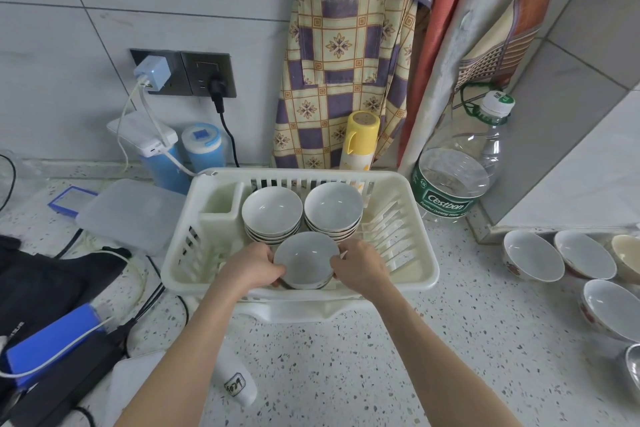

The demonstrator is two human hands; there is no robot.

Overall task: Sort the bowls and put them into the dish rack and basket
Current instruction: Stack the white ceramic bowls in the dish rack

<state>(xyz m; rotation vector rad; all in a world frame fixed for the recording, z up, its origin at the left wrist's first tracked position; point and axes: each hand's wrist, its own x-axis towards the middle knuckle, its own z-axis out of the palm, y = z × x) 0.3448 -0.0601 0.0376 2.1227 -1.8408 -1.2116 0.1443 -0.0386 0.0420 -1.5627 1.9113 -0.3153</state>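
the small stack of bowls (pixel 306 262) is white inside with a thin dark rim and a patterned band just showing on the lower bowls, and it sits low in the near part of the dish rack (pixel 420 265), a cream plastic tub with slotted walls. behind it, touching or nearly so, stand two taller stacks, the left stack (pixel 272 213) and the right stack (pixel 333 207), side by side against the rack's far wall, with a cutlery pocket to their left. the rack's right half holds only its upright ribs, so there is open room there, while the near rim runs just under both wrists. on the speckled bench (pixel 398 357) to the right, well apart from the rack, loose bowls (pixel 531 258) wait near the edge of the view, and a large water bottle (pixel 460 177) stands just beside the rack's far right corner. the left hand (pixel 254 265) curls its fingers round the left side of the small stack, and the right hand (pixel 358 269) does the same on the right side, thumbs on the rim, both gripping it between them.
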